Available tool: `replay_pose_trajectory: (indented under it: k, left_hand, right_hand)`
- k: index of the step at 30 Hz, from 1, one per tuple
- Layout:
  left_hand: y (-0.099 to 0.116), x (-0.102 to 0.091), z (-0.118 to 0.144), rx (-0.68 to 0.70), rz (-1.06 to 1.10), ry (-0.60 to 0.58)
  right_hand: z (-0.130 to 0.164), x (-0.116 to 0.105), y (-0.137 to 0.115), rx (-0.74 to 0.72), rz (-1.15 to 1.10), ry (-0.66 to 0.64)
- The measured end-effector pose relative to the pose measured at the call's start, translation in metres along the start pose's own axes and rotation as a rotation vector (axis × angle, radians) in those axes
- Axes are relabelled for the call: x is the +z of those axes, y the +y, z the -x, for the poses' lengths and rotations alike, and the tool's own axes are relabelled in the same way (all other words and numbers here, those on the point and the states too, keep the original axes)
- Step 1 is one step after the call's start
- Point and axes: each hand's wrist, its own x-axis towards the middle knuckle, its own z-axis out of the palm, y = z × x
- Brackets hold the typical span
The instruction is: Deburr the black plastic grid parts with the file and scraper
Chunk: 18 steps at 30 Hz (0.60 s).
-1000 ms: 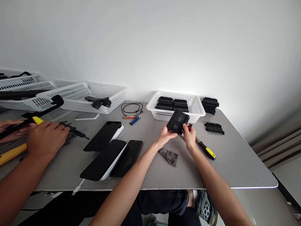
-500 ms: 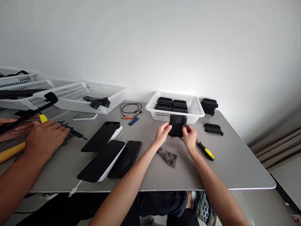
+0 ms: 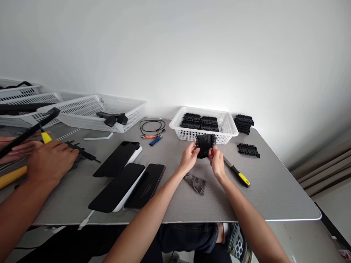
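Observation:
Up in front of the white basket (image 3: pixel 230 131), a black plastic part (image 3: pixel 205 146) with toothed side edges is held above the table. My left hand (image 3: pixel 189 157) grips its left edge between thumb and fingers. Its lower right edge is pinched by my right hand (image 3: pixel 217 160); the fingertips there are partly hidden. A file with a yellow and black handle (image 3: pixel 240 176) lies just right of my right hand. Below the hands is a crumpled dark grey scrap (image 3: pixel 196 183). Similar black parts (image 3: pixel 210 122) sit in rows inside the basket.
At the right are a stack of black parts (image 3: pixel 244 124) and a single one (image 3: pixel 248 150). Left lie several phones (image 3: pixel 117 188), a blue lighter (image 3: pixel 156 140) and a cable (image 3: pixel 152 126). A co-worker's hand (image 3: pixel 52 160) holds a yellow-handled tool at far left, near more baskets (image 3: pixel 134 113).
The black part now shows a ribbed face instead of the smooth recessed one. My right hand has moved slightly left and down along its edge. The co-worker's black piece has shifted left.

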Motion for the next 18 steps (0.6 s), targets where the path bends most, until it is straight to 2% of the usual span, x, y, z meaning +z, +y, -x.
replay_pose_trajectory:
  k: [2,8,18]
  left_hand:
    - [0.004,0.002,0.002,0.014,-0.035,-0.022]
    - [0.009,0.006,0.006,0.037,-0.070,-0.071]
    - [0.015,0.009,0.011,0.085,-0.095,-0.137]
  right_hand:
    - [-0.002,0.002,-0.001,-0.021,0.011,0.019]
    - [-0.002,0.004,-0.002,0.119,-0.106,-0.178]
    - [-0.002,0.000,-0.005,0.128,-0.139,-0.165]
